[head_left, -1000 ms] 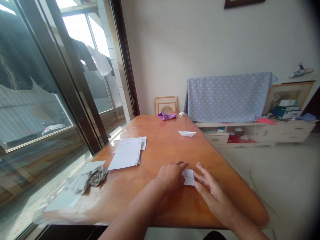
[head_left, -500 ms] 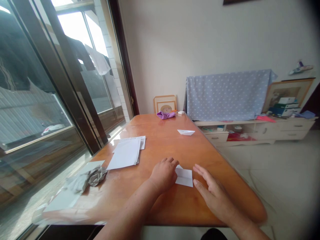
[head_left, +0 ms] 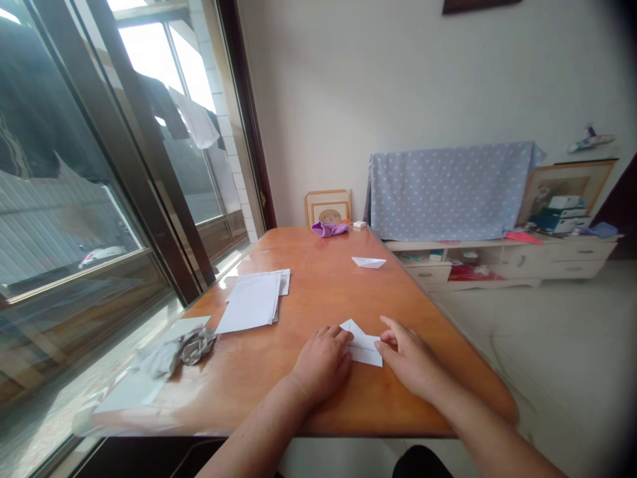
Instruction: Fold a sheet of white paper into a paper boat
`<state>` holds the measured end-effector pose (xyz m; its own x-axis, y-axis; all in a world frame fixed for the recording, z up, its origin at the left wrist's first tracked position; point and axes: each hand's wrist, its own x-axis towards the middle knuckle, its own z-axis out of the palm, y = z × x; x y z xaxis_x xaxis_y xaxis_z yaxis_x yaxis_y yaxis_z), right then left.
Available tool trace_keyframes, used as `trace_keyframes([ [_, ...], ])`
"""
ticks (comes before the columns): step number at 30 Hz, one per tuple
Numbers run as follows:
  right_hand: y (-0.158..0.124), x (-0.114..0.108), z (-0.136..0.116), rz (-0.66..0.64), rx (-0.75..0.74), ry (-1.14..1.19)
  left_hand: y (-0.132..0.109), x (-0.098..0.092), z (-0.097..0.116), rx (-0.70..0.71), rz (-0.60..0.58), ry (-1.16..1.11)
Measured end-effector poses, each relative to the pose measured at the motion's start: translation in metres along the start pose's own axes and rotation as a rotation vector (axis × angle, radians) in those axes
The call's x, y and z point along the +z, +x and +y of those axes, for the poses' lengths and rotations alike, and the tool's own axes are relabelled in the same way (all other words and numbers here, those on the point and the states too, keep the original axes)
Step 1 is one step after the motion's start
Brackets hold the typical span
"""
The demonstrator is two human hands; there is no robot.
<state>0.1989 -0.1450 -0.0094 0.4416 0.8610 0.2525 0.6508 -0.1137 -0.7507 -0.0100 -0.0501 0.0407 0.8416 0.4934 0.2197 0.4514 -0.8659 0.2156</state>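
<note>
A small piece of folded white paper (head_left: 367, 352) lies on the wooden table in front of me, with a pointed flap standing out at its upper left and a crease running across it. My left hand (head_left: 324, 362) covers the paper's left edge, its fingers curled together and gripping there. On the other side, my right hand (head_left: 405, 355) pinches the right edge between thumb and bent fingers; the index finger sticks up above. Farther up the table sits a folded paper boat (head_left: 369, 263), touched by neither hand.
A stack of white sheets (head_left: 253, 302) lies left on the table (head_left: 313, 292). Grey gloves (head_left: 186, 348) rest near the left edge. At the far end are a purple cloth (head_left: 329, 229) and a small white box (head_left: 359, 224). A low white cabinet (head_left: 527, 262) stands beyond.
My right hand has moved left and closed on the paper's right edge. My left hand has shifted slightly down and left, baring more of the pointed flap.
</note>
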Motion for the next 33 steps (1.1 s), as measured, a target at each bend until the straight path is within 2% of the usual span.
trace_keyframes([
  [5, 0.012, 0.004, -0.007, -0.065, 0.082, 0.090, -0.007, 0.001, 0.001, -0.011, 0.013, -0.026],
  [9, 0.012, 0.001, -0.017, -0.082, 0.140, 0.200, -0.012, 0.002, 0.005, -0.003, 0.081, -0.058],
  [13, 0.004, -0.011, -0.042, -0.090, 0.183, 0.344, -0.013, -0.001, 0.014, 0.014, 0.187, -0.025],
  [15, 0.000, -0.017, -0.057, -0.083, 0.248, 0.518, -0.011, -0.004, 0.019, 0.001, 0.237, -0.001],
  [17, -0.004, -0.022, -0.070, -0.082, 0.233, 0.635, -0.009, -0.006, 0.021, -0.031, 0.301, -0.036],
  [20, -0.006, -0.025, -0.079, 0.020, 0.165, 0.704, -0.003, -0.007, 0.022, -0.103, 0.439, -0.341],
  [23, -0.006, -0.024, -0.075, 0.107, 0.133, 0.701, 0.005, -0.005, 0.020, -0.228, 0.569, -0.927],
  [26, -0.009, -0.017, -0.067, -0.003, 0.141, 0.744, 0.010, 0.002, 0.019, -0.403, 0.648, -1.342],
  [28, -0.012, -0.012, -0.064, -0.100, 0.148, 0.766, 0.010, 0.008, 0.019, -0.482, 0.648, -1.493],
  [33, -0.010, -0.003, -0.056, -0.236, 0.158, 0.719, 0.001, 0.018, 0.019, -0.547, 0.511, -1.699],
])
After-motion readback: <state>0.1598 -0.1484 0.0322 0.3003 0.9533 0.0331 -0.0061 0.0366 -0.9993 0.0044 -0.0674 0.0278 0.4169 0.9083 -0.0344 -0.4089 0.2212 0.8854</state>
